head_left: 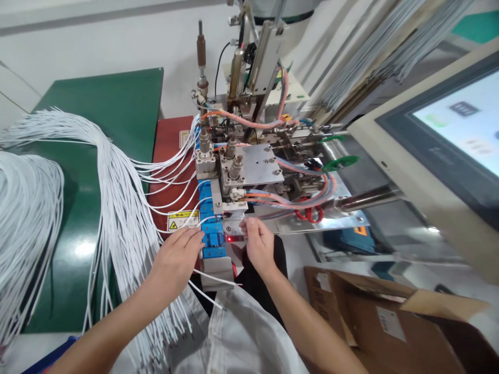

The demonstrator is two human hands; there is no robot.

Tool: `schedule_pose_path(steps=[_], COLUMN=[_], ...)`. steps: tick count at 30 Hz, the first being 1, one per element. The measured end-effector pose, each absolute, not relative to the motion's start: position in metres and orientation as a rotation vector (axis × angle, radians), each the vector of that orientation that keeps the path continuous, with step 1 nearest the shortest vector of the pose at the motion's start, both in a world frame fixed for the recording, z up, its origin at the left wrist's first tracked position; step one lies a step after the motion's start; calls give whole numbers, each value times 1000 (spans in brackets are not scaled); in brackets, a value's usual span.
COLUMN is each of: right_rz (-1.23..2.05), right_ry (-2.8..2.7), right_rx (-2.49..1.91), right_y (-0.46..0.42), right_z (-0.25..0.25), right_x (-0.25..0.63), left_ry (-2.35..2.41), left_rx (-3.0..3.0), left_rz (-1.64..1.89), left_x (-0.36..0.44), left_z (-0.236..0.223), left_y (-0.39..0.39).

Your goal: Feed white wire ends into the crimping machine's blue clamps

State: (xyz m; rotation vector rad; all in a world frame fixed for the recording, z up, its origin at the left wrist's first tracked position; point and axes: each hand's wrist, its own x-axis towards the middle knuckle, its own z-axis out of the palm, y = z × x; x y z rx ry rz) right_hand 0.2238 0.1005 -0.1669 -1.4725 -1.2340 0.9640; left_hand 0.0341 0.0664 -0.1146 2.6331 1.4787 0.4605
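Observation:
My left hand (177, 259) is closed beside the row of blue clamps (212, 239), its fingertips at their left edge. Two white cables (208, 275) stick out from beneath it toward the right, with bare-looking ends. On the other side of the clamps, my right hand (257, 244) is curled in a pinch near a small red light (229, 239); what lies between its fingers is hidden. Several white cables run from a big bundle (117, 197) across to the clamps of the metal machine (251, 166).
The bundle lies over a green table (81, 249), with a coiled cable heap (27, 208) at far left. A yellow warning label (183, 221) is on the red plate (171, 143). At right are a screen (460, 109), a wire spool (337, 153) and a cardboard box (374, 322).

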Motion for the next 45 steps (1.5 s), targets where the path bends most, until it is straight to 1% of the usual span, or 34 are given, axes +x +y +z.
schedule_pose_path(steps=[2, 6, 8, 10, 15, 17, 21, 26, 28, 31, 34, 40, 45], right_rz=[968, 994, 1021, 1073, 1207, 1219, 1153, 1130, 1117, 985, 877, 796, 773], right_ry=[-1143, -1056, -1053, -1078, -1068, -1034, -1180, -1555, -1510, -1364, -1375, -1443, -1433], right_rx=[-1417, -1347, -1312, -1254, -1018, -960, -1062, -984, -1031, -1164, -1188, -1214, -1245], right_y=[100, 97, 93, 88, 72, 68, 67, 76, 77, 73, 66, 65, 66], right_z=[-165, -160, -157, -155, -154, -153, -140, -121, -120, -122, -123, -113, -114], right_x=[229, 236, 236, 234, 228, 228, 232, 233, 231, 226, 218, 205, 202], left_ry=[1448, 1310, 1282, 1280, 1362, 1396, 1379, 1266, 1306, 1380, 1415, 1458, 1398], left_rx=[2557, 2414, 2397, 2356, 2258, 2235, 2112, 1613, 1491, 1396, 1349, 1416, 1366], left_rz=[499, 247, 203, 275, 623, 685, 712, 709, 711, 758, 830, 917, 891], left_x=[26, 12, 11, 15, 37, 46, 62, 72, 71, 69, 68, 69, 67], left_z=[-110, -102, -101, -100, -103, -104, -104, -101, -101, -102, -103, -107, -109], left_y=[60, 45, 41, 41, 48, 50, 54, 62, 64, 64, 62, 61, 62])
